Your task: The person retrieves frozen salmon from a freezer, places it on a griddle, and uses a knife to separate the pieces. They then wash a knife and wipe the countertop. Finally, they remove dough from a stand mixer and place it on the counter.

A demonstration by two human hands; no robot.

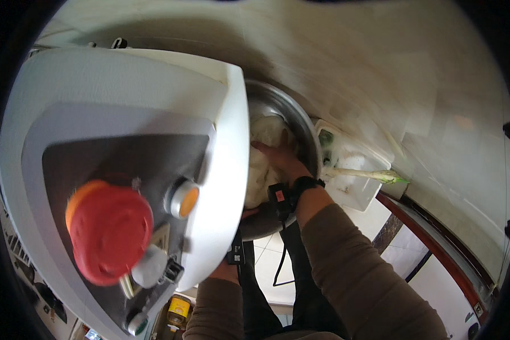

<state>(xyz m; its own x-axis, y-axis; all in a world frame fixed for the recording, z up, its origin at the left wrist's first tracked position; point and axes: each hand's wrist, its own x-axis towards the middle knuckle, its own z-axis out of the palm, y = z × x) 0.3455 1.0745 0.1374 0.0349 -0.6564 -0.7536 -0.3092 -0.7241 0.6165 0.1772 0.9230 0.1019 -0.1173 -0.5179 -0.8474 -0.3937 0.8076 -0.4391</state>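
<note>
A steel mixing bowl stands below the overhanging white head of a floor mixer. Inside it lies a large mass of pale dough. My right hand grips the dough's right side, fingers spread and pressed into it. At the dough's near edge, a few fingers of my left hand show low in the bowl; the mixer head hides most of that hand. Black devices are strapped to both wrists, and a cable hangs from the right wrist device.
The mixer's panel carries a big red stop button and an orange button. Right of the bowl is a white plastic tub, a scallion lying across it. A yellow-labelled jar stands lower left. A tiled wall rises behind.
</note>
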